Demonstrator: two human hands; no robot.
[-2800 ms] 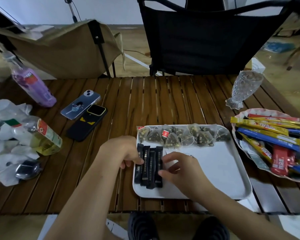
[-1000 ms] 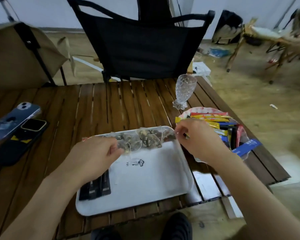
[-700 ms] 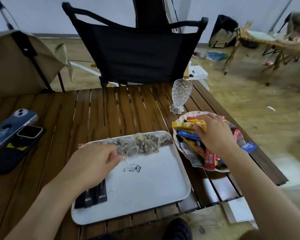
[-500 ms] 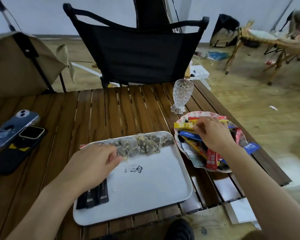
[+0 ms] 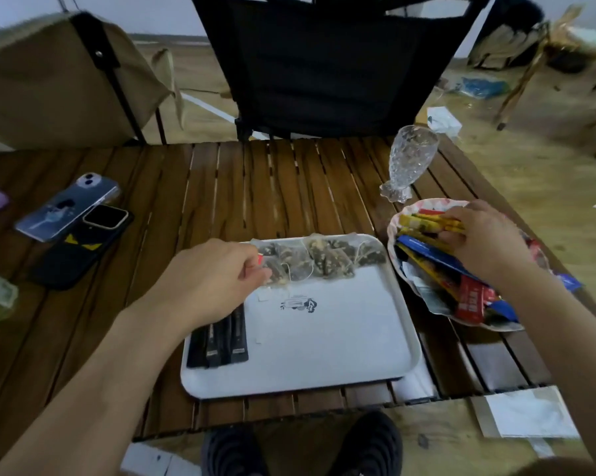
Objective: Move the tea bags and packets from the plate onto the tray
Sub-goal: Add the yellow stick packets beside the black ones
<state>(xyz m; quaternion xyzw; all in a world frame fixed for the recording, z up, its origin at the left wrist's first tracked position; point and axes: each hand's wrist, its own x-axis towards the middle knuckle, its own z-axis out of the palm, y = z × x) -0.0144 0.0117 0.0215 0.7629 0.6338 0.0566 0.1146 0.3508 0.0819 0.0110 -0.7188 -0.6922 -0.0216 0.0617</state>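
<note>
We see the white tray [image 5: 324, 341] on the wooden table [image 5: 272, 187], with the plate [image 5: 427, 204] just beside it at its three o'clock. A row of tea bags [image 5: 327, 257] lies along the tray's twelve o'clock edge. Our left hand [image 5: 210, 276] is at the row's nine o'clock end, fingers curled, and seems to pinch the end bag, though blur hides the exact grip. Black packets [image 5: 226, 341] lie side by side at the tray's eight o'clock corner, partly under that wrist. Our right hand [image 5: 482, 242] is over the plate, its fingers wrapped round a bundle of yellow packets [image 5: 423, 223] at the plate's twelve o'clock. Blue packets [image 5: 423, 250] and red packets [image 5: 470, 300] are heaped in the plate. A glass [image 5: 410, 159] stands at the plate's twelve o'clock. Two phones [image 5: 66, 201] lie at the tray's ten o'clock, well apart from it.
</note>
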